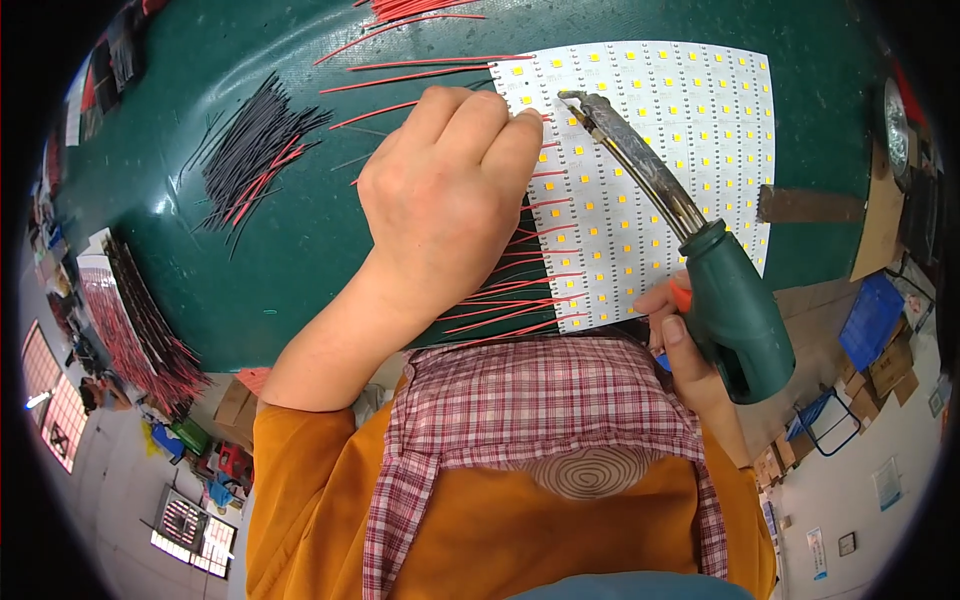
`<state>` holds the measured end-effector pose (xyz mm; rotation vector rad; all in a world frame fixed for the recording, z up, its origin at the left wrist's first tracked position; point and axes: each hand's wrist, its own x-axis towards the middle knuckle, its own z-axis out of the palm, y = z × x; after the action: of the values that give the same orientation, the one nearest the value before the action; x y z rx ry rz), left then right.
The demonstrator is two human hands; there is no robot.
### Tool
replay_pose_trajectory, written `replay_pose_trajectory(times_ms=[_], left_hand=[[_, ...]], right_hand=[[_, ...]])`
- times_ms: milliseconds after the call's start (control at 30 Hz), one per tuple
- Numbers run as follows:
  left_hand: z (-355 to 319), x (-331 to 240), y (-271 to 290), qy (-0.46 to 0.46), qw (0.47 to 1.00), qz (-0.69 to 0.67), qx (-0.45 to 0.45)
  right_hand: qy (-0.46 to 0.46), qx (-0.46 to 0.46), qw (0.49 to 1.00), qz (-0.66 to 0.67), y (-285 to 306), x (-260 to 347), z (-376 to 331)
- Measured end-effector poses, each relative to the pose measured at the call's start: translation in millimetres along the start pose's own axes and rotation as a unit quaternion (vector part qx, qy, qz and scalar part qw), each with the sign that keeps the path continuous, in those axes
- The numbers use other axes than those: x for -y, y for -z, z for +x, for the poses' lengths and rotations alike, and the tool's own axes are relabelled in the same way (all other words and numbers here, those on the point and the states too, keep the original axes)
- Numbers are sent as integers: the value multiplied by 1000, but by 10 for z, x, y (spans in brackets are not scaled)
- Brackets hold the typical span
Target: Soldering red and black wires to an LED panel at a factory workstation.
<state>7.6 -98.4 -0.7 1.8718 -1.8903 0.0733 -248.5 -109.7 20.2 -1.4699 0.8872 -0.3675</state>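
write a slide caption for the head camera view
Right hand holds a green-handled soldering iron over a white LED board; left hand among red wires at its edge.

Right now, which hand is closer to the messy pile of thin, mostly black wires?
Left: the left hand is right of the pile; the right hand is farther right, gripping a green-handled soldering iron.

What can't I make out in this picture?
All in the head view:
Left hand: thumb hidden by its own fingers and knuckles, so anything pinched there can't be seen.
Right hand: partly hidden behind the soldering iron.
Top red wires: cut off by the upper edge.
White board: markings too small to read.
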Motion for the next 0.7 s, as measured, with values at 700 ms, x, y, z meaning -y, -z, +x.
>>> replay_pose_trajectory(times_ms=[700], left_hand=[[50,123,-149,-9,998,36,-58]], right_hand=[[-29,23,976,-215,11,162,145]])
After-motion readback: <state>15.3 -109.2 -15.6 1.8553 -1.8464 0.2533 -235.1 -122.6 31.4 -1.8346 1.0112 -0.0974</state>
